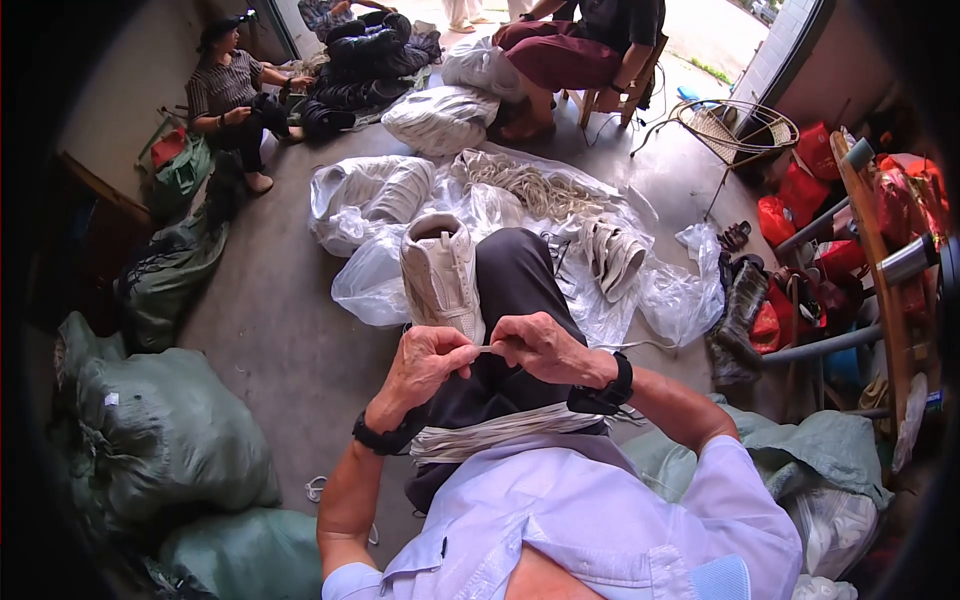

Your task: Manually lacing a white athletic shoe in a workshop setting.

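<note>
While left hand (428,365) and right hand (545,350) pinched a pale lace (486,349), the shoe (440,275) seemed part-laced, spare laces (500,432) edging the lap (490,392).

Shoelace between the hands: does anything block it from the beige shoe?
Nothing visible does: the left hand and right hand pinch the shoelace, and the beige shoe sits just beyond, its near end partly hidden by the left hand.

Daylight glares nearly white through the doorway (708,38), glosses the floor (665,190) before it, and fades toward bowed, black-rimmed edges.
</note>
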The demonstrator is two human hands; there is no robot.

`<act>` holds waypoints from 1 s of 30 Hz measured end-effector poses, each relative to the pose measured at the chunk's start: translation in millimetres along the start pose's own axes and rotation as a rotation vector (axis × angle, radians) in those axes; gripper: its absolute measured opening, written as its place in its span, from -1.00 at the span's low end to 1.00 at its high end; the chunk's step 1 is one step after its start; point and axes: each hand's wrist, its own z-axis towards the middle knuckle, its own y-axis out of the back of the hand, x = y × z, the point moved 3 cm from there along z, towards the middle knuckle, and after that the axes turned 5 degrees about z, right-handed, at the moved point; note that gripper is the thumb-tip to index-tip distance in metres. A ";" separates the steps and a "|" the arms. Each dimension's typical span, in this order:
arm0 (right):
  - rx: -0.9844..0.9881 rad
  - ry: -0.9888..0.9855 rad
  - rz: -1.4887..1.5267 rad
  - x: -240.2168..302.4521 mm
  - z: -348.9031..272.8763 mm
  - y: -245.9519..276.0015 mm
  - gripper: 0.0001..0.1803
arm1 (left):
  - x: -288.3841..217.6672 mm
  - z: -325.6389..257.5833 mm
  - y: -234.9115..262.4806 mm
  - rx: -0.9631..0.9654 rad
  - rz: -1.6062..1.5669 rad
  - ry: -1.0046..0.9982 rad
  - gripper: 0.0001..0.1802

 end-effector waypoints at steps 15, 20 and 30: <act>-0.101 0.060 0.077 -4.4 11.3 1.9 -0.88 | -40.2 88.9 54.5 -0.442 1.160 -0.206 -0.66; -0.142 0.054 0.106 -11.9 10.4 3.8 -0.88 | -27.8 98.6 68.1 -0.331 0.878 -0.086 -0.70; -0.311 0.247 -0.155 -13.8 44.6 3.0 -0.90 | 27.1 92.5 83.4 -0.350 -0.061 -0.140 -0.63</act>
